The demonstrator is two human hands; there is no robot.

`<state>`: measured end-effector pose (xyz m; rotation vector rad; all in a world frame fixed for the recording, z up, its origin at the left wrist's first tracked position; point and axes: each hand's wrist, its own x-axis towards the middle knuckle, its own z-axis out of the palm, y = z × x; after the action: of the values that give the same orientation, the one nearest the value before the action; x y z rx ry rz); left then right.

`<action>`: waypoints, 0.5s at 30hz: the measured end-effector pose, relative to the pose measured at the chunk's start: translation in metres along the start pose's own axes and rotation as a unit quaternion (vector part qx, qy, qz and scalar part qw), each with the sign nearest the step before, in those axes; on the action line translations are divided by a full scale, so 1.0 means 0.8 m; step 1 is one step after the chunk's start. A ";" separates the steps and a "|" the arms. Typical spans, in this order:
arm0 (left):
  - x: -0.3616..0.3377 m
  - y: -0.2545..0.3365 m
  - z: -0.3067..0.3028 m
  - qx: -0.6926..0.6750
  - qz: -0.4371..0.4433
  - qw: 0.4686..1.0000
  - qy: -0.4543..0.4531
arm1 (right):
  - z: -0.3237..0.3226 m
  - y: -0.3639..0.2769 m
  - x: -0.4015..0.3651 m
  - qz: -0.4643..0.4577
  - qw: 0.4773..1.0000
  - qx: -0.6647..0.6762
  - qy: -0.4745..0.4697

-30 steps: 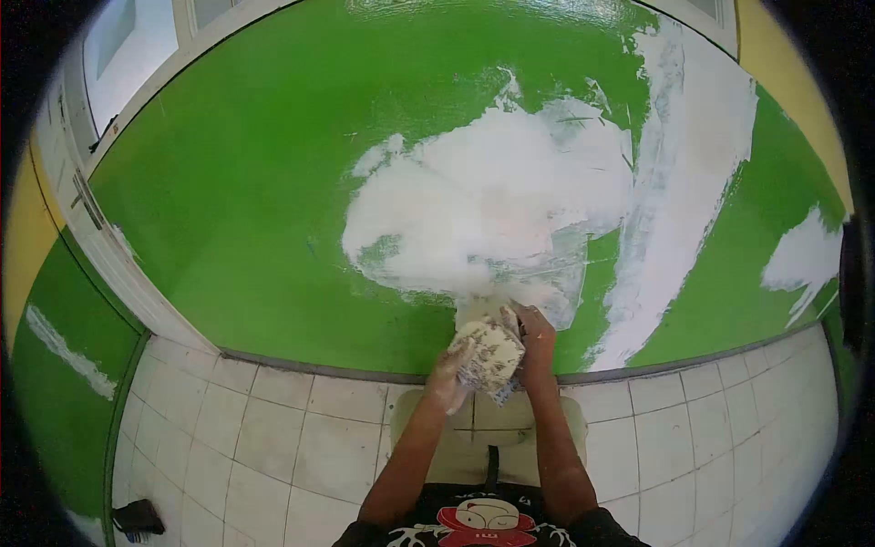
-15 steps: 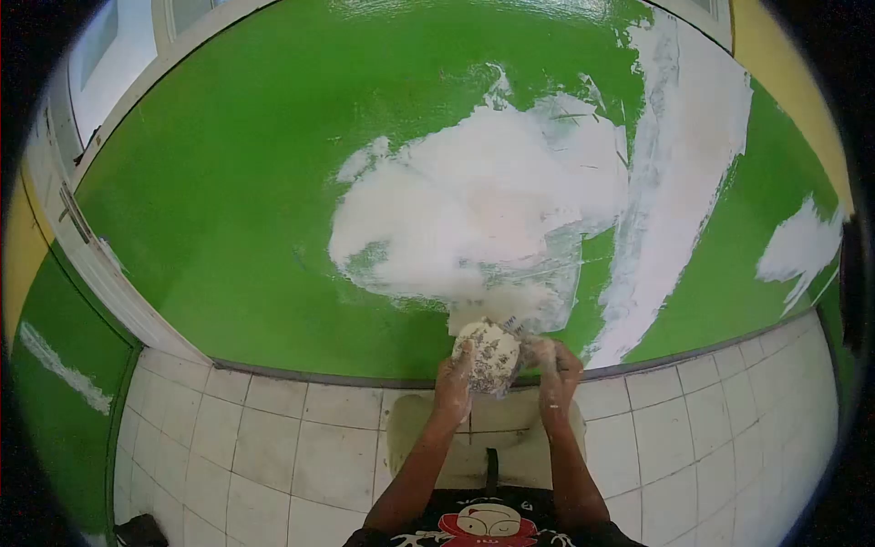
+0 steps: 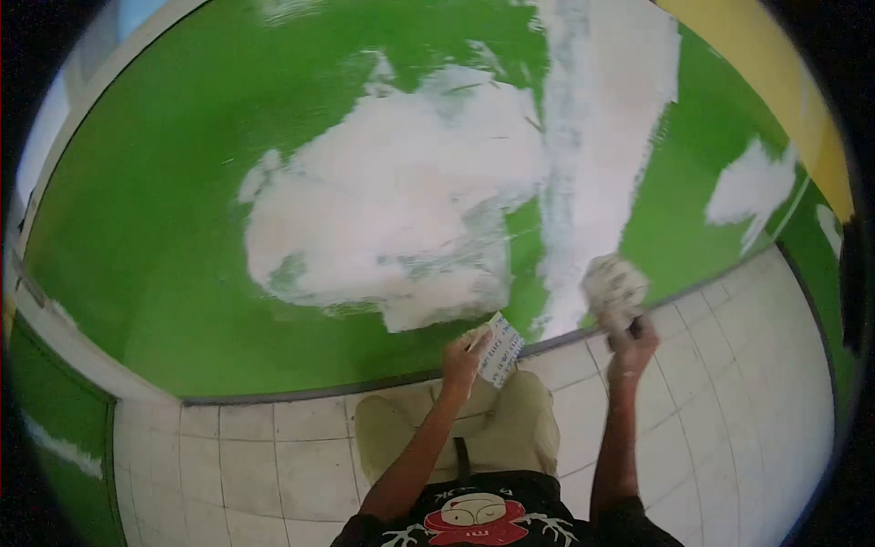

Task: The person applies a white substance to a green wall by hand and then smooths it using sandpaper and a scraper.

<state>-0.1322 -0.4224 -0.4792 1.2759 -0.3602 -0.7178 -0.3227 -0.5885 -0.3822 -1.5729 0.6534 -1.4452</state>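
Head view: the left hand (image 3: 463,361) is reached forward over the knees with the forearm angled up toward the base of the green wall (image 3: 155,228). Its fingers are pinched together on one edge of a small printed card (image 3: 502,352), which tilts to the right just in front of the wall's foot. The right hand (image 3: 631,345) is held out further right, well apart from the left, with the arm nearly straight. Its fingers are curled tight round the bottom of a white-caked lump (image 3: 615,286) that sits above the fist against the wall. What the lump really is cannot be made out under the coating. A large white patch (image 3: 392,201) covers the wall above both hands. The tiled floor (image 3: 729,410) lies below. The fisheye edge cuts off the scene's corners.
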 end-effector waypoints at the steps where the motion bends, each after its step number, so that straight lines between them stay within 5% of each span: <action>1: 0.010 -0.011 0.018 0.043 0.013 0.999 -0.015 | -0.030 -0.028 0.020 0.027 1.000 -0.009 0.013; 4: 0.054 -0.069 0.074 0.146 0.075 0.983 -0.086 | -0.096 -0.056 0.053 -0.019 0.996 -0.040 0.084; 5: 0.065 -0.084 0.097 0.200 0.132 0.963 -0.123 | -0.101 -0.062 0.062 -0.163 0.971 -0.139 0.104; 8: 0.080 -0.078 0.184 0.323 0.210 0.901 -0.197 | -0.160 -0.090 0.078 -0.211 0.906 -0.361 0.071; 9: 0.087 -0.086 0.210 0.321 0.208 0.899 -0.216 | -0.170 -0.104 0.083 -0.240 0.902 -0.343 0.101; 11: 0.102 -0.097 0.260 0.464 0.344 0.789 -0.210 | -0.187 -0.143 0.091 -0.352 0.856 -0.317 0.209; 12: 0.098 -0.086 0.280 0.461 0.346 0.786 -0.224 | -0.196 -0.154 0.095 -0.418 0.821 -0.286 0.262; 15: 0.078 -0.041 0.332 0.577 0.311 0.666 -0.357 | -0.216 -0.144 0.071 -0.311 0.711 -0.363 0.515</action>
<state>-0.2593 -0.6636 -0.4462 1.7910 -2.0670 -0.2879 -0.4994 -0.6245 -0.2652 -1.4549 1.5872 -2.9027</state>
